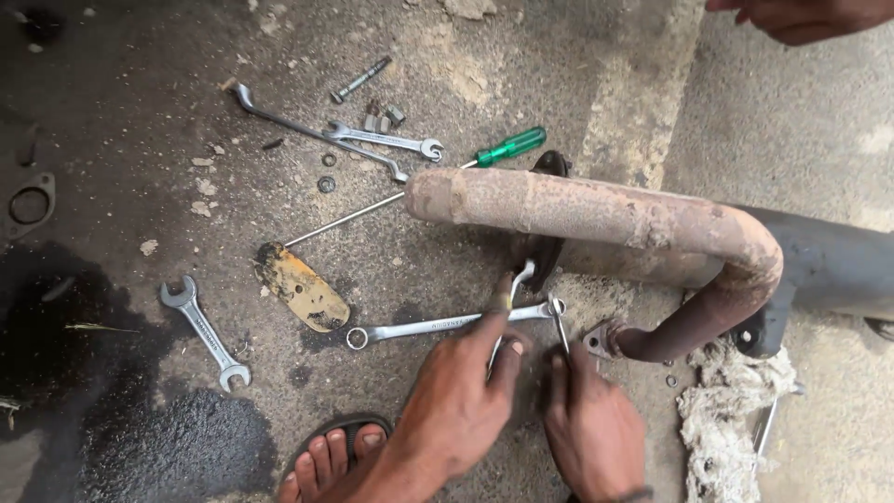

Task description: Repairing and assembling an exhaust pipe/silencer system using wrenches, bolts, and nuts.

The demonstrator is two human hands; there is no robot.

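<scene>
My left hand (pixel 456 401) grips a small open-ended spanner (pixel 520 278) whose jaw points up toward a dark bracket under the rusty exhaust pipe (pixel 596 210). My right hand (pixel 591 428) pinches a thin metal tool (pixel 560 328), its tip beside the ring end of a long combination spanner (pixel 438 325) lying on the ground. The pipe bends down to a small flange (pixel 601 340) just right of my right hand. A dark silencer body (pixel 829 265) continues to the right.
On the oily concrete lie a green-handled screwdriver (pixel 507 146), several spanners (pixel 205 333), a bolt (pixel 361 79), nuts (pixel 384 116), washers, a yellowish flat piece (pixel 300 289), a gasket (pixel 30 205) and white fibrous packing (pixel 722 410). My sandalled foot (pixel 335 456) is bottom centre. Another person's hand (pixel 801 14) is top right.
</scene>
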